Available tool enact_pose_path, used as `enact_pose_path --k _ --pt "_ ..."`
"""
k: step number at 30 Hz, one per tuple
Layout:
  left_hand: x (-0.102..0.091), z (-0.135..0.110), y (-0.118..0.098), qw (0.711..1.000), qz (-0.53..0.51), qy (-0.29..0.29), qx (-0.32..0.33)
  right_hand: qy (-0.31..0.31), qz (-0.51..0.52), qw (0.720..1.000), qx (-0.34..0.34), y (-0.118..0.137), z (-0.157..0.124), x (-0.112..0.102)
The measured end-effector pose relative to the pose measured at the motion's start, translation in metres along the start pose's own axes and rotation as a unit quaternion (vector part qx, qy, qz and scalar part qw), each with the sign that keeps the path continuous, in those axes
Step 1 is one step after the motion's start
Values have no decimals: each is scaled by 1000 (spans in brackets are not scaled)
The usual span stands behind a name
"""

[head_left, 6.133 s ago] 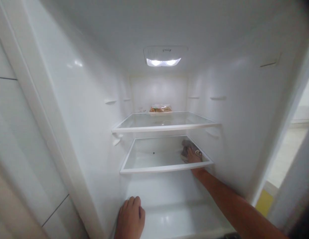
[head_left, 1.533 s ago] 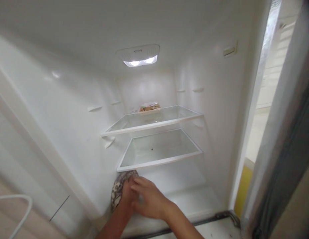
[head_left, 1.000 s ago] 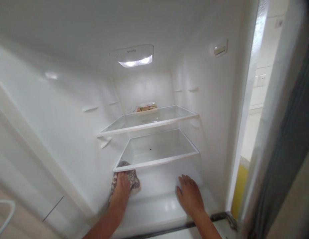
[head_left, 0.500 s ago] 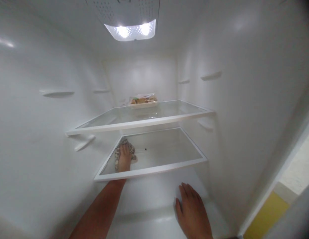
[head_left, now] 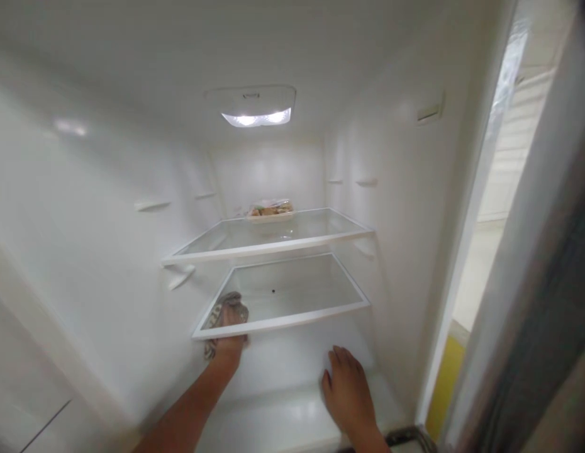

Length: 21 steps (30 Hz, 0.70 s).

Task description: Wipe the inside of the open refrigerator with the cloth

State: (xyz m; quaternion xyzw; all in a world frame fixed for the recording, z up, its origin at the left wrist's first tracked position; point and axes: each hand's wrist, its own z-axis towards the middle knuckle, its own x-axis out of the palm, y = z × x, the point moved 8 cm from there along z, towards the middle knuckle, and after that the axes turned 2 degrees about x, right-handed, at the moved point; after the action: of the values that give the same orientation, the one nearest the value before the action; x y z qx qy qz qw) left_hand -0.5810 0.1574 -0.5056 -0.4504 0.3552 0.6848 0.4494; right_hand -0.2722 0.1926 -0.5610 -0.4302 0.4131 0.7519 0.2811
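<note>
The person leans into an open refrigerator (head_left: 108, 207), and the step in hand seems to be the wiping of its inside with a patterned cloth (head_left: 220, 313). The left hand (head_left: 229, 333) presses this cloth flat at the near left corner of the lower glass shelf (head_left: 311, 286). The fingers lie over the cloth and partly behind the white front rim of the shelf, so I cannot tell if they grip it or only push it down. One end of the cloth hangs a little under the rim, on the left. The right hand (head_left: 346, 393) is open, with the palm down and the fingers spread, and it rests on the white floor of the compartment (head_left: 292, 352), to the right and nearer to the camera; it holds nothing and seems to support the body. A small dark speck (head_left: 273, 291) lies on the lower shelf, apart from the cloth, further in and to the right. On the upper glass shelf (head_left: 273, 236), at the far end, stands a wrapped tray of food (head_left: 270, 209). I judge that most of the lower shelf is still to be wiped. The next move asks for a flat, steady stroke to the right and towards the back, across the speck, with light pressure, because the glass only rests on its side supports.
</note>
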Motion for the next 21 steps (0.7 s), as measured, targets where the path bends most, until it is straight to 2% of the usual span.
enact_pose_path --k 4,6,9,12,14,16,18,21 --pt "-16 -69 -11 997 69 2 28 6 -9 1000 -3 2 0 -2" --pt "-14 -104 -14 984 163 16 65 9 -16 1000 -4 2 -1 -2" --pt "-11 -148 -3 973 219 36 61 13 -21 1000 -10 4 -1 -2" --pt "-12 -175 6 961 254 71 82 16 -22 1000 -15 4 -1 -4" --pt "-17 -183 9 956 258 102 101 18 -22 999 -17 4 -1 -5" --pt "-25 -180 9 955 251 122 98 18 -17 1000 -19 5 -1 -6" --pt "-32 -168 5 955 254 121 97 17 -10 1000 -20 5 -1 -6" --pt "-38 -137 -3 959 251 85 102 11 -6 1000 -17 5 -2 -5"
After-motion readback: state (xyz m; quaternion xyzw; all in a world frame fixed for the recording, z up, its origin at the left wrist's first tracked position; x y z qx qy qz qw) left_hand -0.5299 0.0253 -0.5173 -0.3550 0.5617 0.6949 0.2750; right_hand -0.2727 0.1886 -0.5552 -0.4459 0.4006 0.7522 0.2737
